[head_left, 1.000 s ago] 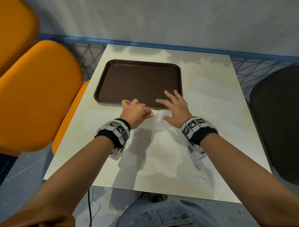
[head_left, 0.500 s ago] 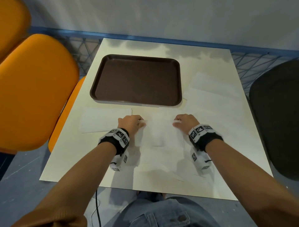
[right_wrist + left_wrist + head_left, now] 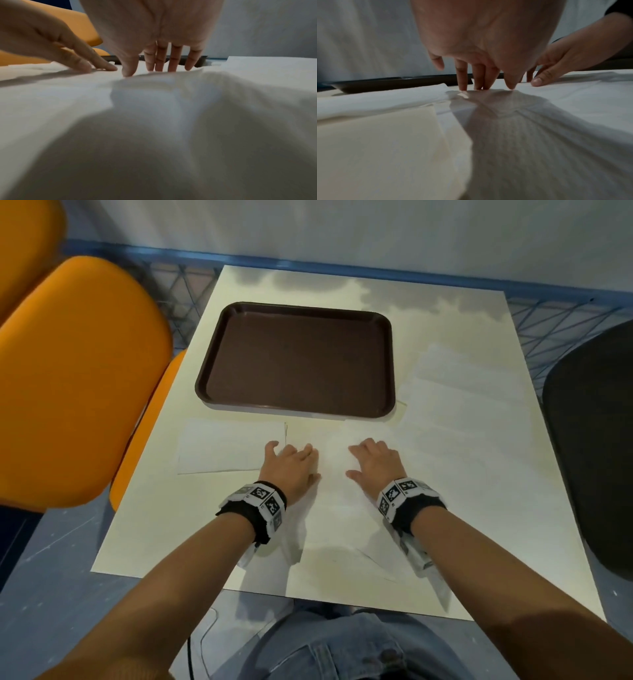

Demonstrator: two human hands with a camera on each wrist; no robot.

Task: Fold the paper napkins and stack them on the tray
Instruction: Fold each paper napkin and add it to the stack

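The thin white paper napkin point(image 3: 329, 470) lies on the pale, smooth worktop point(image 3: 462, 535), just in front of the dark brown, rounded-corner plastic tray point(image 3: 294, 313), which holds nothing. The left hand point(image 3: 289, 469) and right hand point(image 3: 375, 465) press down on it with straight fingers, gripping nothing. It looks very light, limp and easily torn or creased; a raised bulge shows by the right wrist. Pinching its corners or edge seems best. More soft white napkins point(image 3: 462, 392) lie right of the tray.
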